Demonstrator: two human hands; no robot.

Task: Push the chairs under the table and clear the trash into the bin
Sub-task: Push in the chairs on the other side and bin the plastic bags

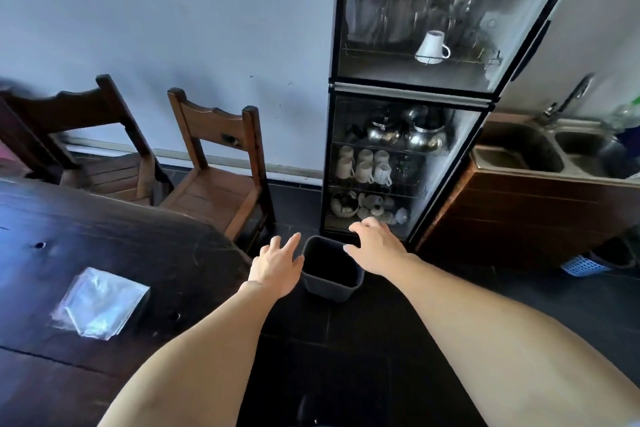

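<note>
A small dark bin (330, 276) stands on the black floor, just past the table's corner. My left hand (277, 267) hovers at its left rim with fingers spread, holding nothing. My right hand (375, 248) reaches over its right rim, fingers apart and empty. A clear plastic bag (100, 302) lies flat on the dark wooden table (121, 246). Two wooden chairs stand pulled out from the table's far side: a lighter one (221, 177) and a darker one (93, 135) to its left.
A tall black glass-door cabinet (401, 114) with cups and teapots stands right behind the bin. A steel double sink (540, 152) on a wooden counter is at the right. A blue perforated basket (581, 267) lies on the floor under it.
</note>
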